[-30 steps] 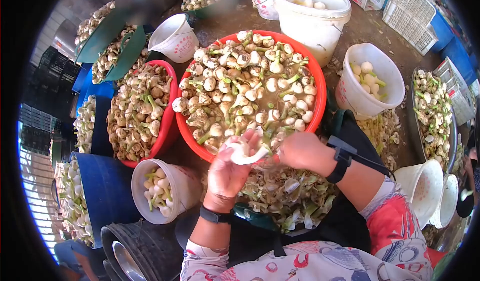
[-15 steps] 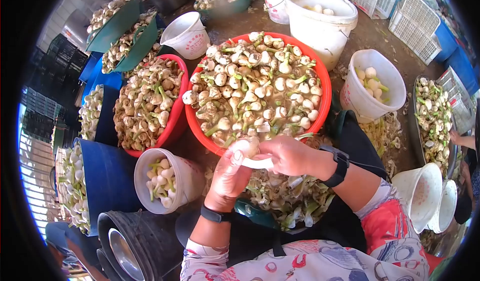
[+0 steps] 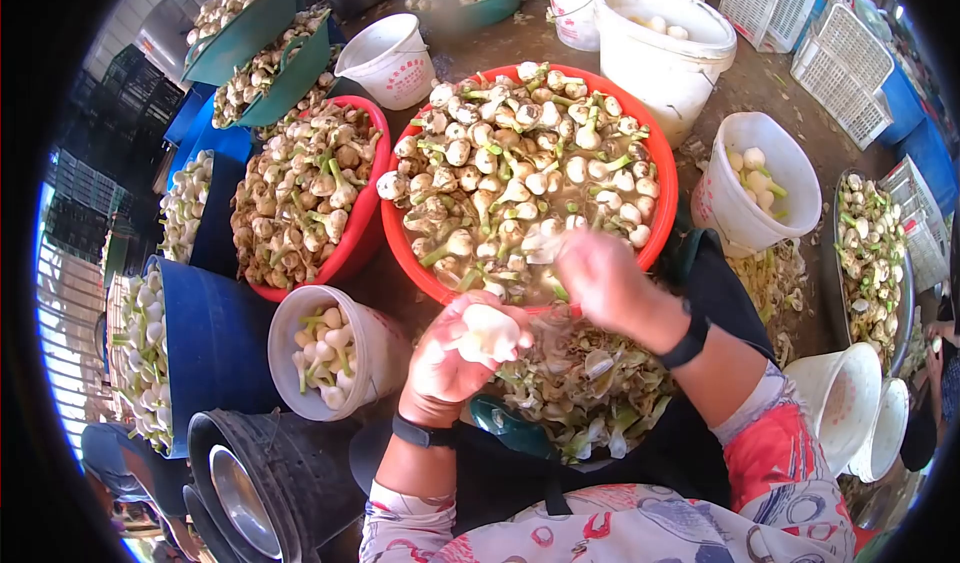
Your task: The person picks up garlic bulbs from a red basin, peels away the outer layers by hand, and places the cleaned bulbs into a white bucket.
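My left hand (image 3: 450, 358) is closed round a white, peeled-looking garlic bulb (image 3: 488, 335), held in front of the tub. To its right, my right hand (image 3: 605, 281) is raised over the tub's near edge and blurred by motion. Its fingers look curled, with a blurred whitish piece of garlic skin (image 3: 545, 247) at the tips. Beyond both hands is a round red tub (image 3: 668, 198) of murky water, full of garlic bulbs (image 3: 510, 153) with short green stems. Beneath the hands lies a heap of loose garlic skins (image 3: 590, 388).
At the left, a white bucket (image 3: 285, 348) holds cleaned garlic, beside a blue barrel (image 3: 215, 353) and a red basin (image 3: 372, 188) of dirty bulbs. On the right stand another white bucket (image 3: 720, 193) and a metal pan (image 3: 905, 313) of garlic. A co-worker's hand (image 3: 937, 358) shows at the far right.
My right hand has pulled away from the bulb, up and to the right. My left hand keeps the bulb, now tilted and more exposed. The view has shifted slightly.
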### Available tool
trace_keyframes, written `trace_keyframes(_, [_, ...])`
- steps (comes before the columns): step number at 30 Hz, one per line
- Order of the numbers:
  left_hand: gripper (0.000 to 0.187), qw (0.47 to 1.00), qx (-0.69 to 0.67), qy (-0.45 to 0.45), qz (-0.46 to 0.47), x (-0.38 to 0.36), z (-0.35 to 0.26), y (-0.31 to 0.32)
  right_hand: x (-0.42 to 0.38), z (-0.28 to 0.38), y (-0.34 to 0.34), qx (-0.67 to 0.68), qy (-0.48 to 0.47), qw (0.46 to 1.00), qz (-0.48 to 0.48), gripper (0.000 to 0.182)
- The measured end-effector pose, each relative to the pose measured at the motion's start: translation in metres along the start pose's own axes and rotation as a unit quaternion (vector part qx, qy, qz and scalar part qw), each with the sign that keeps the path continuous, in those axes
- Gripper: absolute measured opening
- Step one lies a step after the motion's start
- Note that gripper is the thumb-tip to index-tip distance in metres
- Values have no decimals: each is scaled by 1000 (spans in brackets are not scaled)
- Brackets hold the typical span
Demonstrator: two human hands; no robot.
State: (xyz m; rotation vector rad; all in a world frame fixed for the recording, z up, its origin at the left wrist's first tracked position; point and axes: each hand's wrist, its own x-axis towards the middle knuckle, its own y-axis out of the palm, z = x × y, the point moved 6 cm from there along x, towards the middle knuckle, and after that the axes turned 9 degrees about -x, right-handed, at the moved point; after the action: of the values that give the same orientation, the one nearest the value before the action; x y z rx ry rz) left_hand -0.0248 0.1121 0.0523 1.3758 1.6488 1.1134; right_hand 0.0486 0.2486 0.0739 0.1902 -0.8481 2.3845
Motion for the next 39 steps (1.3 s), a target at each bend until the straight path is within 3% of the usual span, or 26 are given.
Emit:
trace_keyframes(1, [36,1000,0,3,0,0,-3,-1,4,-29,0,118,149,980,53,23])
trace_keyframes(2, [34,996,-52,31,-58,0,-8,-8,4,-31,9,-38,61,993,89,29])
trace_keyframes(3, [32,986,-105,62,-116,-3,-13,-15,1,-28,22,-193,-33,973,122,35])
trace_keyframes(4, [28,982,-111,92,-119,-2,-16,-17,-12,-28,41,-235,26,939,250,35])
trace_keyframes(5, [26,968,-148,81,-184,-3,-14,-20,-29,-30,55,-275,87,883,370,36])
trace_keyframes(7, [31,965,-141,141,-168,-8,-30,-41,-36,-39,67,-287,84,873,385,30])
trace_keyframes(9, [34,936,-200,262,-125,-32,-67,-75,-28,-26,59,-135,50,952,270,24])
trace_keyframes(10, [39,856,-228,388,-255,-53,-89,-84,-27,-26,57,-104,38,955,275,18])
trace_keyframes(11, [46,742,-247,498,-374,-75,-101,-86,-30,-32,60,-109,32,953,281,18])
trace_keyframes(12, [46,738,-254,503,-371,-78,-101,-85,-34,-41,65,-134,19,959,250,16])
trace_keyframes(14, [54,794,-296,308,-432,-64,-76,-90,-43,-57,83,-161,-21,967,194,11])
trace_keyframes(15, [55,837,-274,280,-381,-53,-68,-87,-33,-66,94,-169,-28,965,200,11])
trace_keyframes(17, [48,864,-166,309,-360,-45,-69,-75,-13,-73,124,-325,-157,897,254,10])
trace_keyframes(19, [40,867,-142,292,-378,-42,-62,-66,41,-86,129,-303,-47,941,141,9])
trace_keyframes(21, [20,871,-98,252,-411,-32,-60,-67,75,-95,177,-265,-189,938,123,11])
trace_keyframes(23, [18,874,-81,242,-414,-27,-55,-76,90,-98,226,-246,-190,941,133,12])
trace_keyframes(24, [18,881,-97,243,-393,-25,-52,-81,90,-95,234,-304,-81,926,208,16])
trace_keyframes(25, [18,896,-108,236,-360,-24,-51,-86,87,-121,267,-344,-120,912,191,21])
trace_keyframes(26, [18,899,-94,220,-367,-21,-49,-84,84,-109,259,-370,-93,907,176,23])
trace_keyframes(27, [16,909,-73,205,-357,-17,-49,-87,78,-134,276,-344,-119,930,58,18])
trace_keyframes(29, [13,906,-54,167,-385,-12,-47,-91,76,-107,247,-380,-199,880,204,14])
trace_keyframes(31, [14,905,-34,145,-398,-8,-48,-94,66,-112,245,-396,-255,853,224,13])
trace_keyframes(33, [14,905,-21,143,-400,-3,-47,-94,67,-126,239,-350,-215,880,238,13])
trace_keyframes(35, [14,913,-20,122,-388,3,-42,-93,68,-149,249,-428,-68,869,241,13])
trace_keyframes(37, [14,916,-10,118,-383,3,-38,-93,67,-152,258,-397,-21,885,240,16])
trace_keyframes(39, [14,910,9,147,-387,-1,-40,-89,76,-172,254,-180,125,952,212,17])
